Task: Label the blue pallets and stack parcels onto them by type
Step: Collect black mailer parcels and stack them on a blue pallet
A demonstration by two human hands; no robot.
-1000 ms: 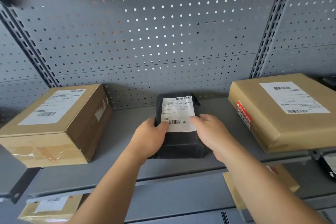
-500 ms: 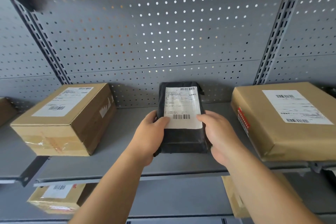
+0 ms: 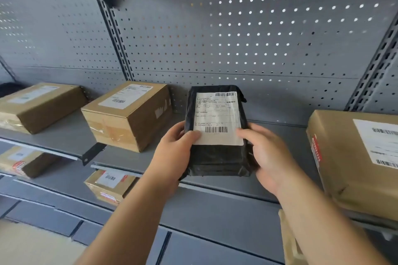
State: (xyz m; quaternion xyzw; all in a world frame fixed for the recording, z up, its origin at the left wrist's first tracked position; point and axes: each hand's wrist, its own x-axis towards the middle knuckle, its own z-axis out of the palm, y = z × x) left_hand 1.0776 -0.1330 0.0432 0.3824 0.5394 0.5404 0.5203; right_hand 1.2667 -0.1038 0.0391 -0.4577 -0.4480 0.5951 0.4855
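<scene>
A black plastic-wrapped parcel [image 3: 217,157] with a white barcode label sits in both my hands, lifted off the grey shelf [image 3: 215,187] and tilted up toward me. My left hand [image 3: 174,153] grips its left edge, thumb on the label's lower corner. My right hand [image 3: 267,155] holds the right edge, thumb on the label. No blue pallet is in view.
Two brown cardboard boxes [image 3: 127,114] [image 3: 38,105] stand on the shelf to the left, a brown paper-wrapped parcel [image 3: 355,161] at the right. More boxes [image 3: 109,185] [image 3: 23,160] lie on the lower shelf. A perforated grey back panel [image 3: 237,38] rises behind.
The black parcel has been lifted off the shelf and tilted toward me in both hands. The view has swung left, showing another box at far left.
</scene>
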